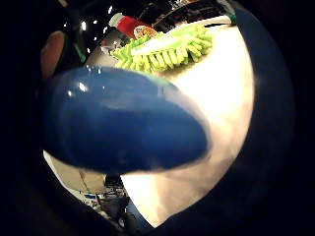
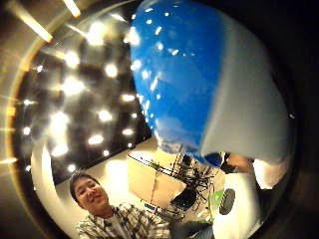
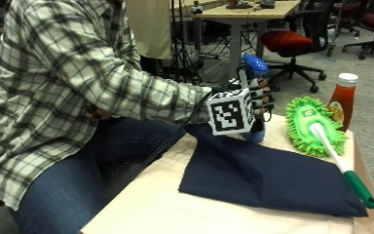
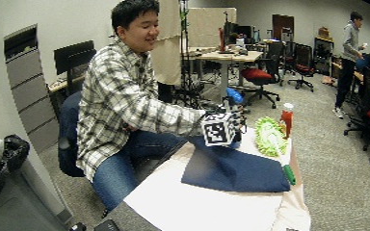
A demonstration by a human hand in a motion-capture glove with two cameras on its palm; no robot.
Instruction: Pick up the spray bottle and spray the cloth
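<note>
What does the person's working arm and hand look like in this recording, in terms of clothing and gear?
The right hand wears a black glove with dark straps across the fingers. The arm is covered by a long sleeve of a plaid shirt in white, grey and dark checks, reaching to the wrist. The other hand is hidden behind the body, so its look cannot be told.
</note>
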